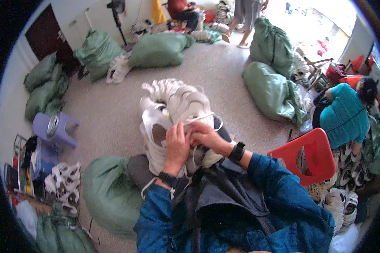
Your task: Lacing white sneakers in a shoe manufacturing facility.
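My left hand [177,145] and my right hand [207,135] meet over my lap, fingers closed and tips almost touching. Between them runs a thin white shoelace [194,157], which hangs below my right fingers. My left fingers pinch the edge of a white shoe upper, mostly hidden by the hands. Beyond them a curved stack of white shoe uppers [190,101] lies nested together. To its left is another white upper [150,120] with a wide opening. Dark bands circle both wrists.
A green sack [107,194] rests against my left side. More green sacks [158,50] stand around the room. A purple stool [65,130] is at left, a red chair [308,154] at right. Beside that chair a person in teal [344,114] bends over shoe uppers. Other people are at the back.
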A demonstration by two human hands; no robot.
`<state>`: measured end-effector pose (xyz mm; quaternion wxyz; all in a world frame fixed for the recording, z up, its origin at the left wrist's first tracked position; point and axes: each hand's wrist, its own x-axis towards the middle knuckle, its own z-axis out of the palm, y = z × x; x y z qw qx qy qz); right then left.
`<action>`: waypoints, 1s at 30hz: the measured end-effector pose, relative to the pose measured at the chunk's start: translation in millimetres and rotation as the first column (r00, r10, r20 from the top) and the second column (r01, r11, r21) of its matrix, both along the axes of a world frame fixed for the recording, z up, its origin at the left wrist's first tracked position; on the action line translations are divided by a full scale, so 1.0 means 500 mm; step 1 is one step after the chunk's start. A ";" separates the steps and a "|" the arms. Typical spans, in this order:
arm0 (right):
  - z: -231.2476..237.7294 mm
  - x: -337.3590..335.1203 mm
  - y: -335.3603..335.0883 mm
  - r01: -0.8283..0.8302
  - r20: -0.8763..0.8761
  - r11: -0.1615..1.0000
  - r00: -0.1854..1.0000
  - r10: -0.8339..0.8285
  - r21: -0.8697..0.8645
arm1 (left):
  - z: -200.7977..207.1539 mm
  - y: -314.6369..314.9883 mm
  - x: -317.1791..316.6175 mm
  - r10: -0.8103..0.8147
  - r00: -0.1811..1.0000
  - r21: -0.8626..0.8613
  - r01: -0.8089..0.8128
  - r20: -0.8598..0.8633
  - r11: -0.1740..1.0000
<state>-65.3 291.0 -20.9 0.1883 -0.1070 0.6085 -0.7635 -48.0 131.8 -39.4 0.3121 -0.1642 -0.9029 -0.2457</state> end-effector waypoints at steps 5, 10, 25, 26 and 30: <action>0.025 -0.029 -0.005 -0.070 -0.004 0.989 0.997 0.071 0.130 | -0.019 -0.020 -0.025 0.016 1.000 -0.060 -0.018 -0.026 0.998; 0.057 -0.088 0.005 -0.054 -0.001 0.967 0.998 0.056 0.248 | 0.010 -0.001 -0.083 0.093 0.993 -0.155 -0.080 0.079 0.985; 0.048 -0.095 -0.006 0.089 -0.254 0.867 0.966 0.045 0.490 | 0.007 -0.008 -0.080 -0.045 0.986 0.379 -0.020 0.163 0.925; 0.052 -0.090 -0.011 0.111 -0.308 0.859 0.950 0.057 0.500 | 0.001 -0.016 -0.084 0.005 0.993 0.347 -0.047 0.122 0.937; 0.045 -0.088 -0.006 0.078 -0.271 0.857 0.960 0.073 0.510 | 0.004 -0.018 -0.077 -0.045 0.988 0.343 -0.008 0.147 0.939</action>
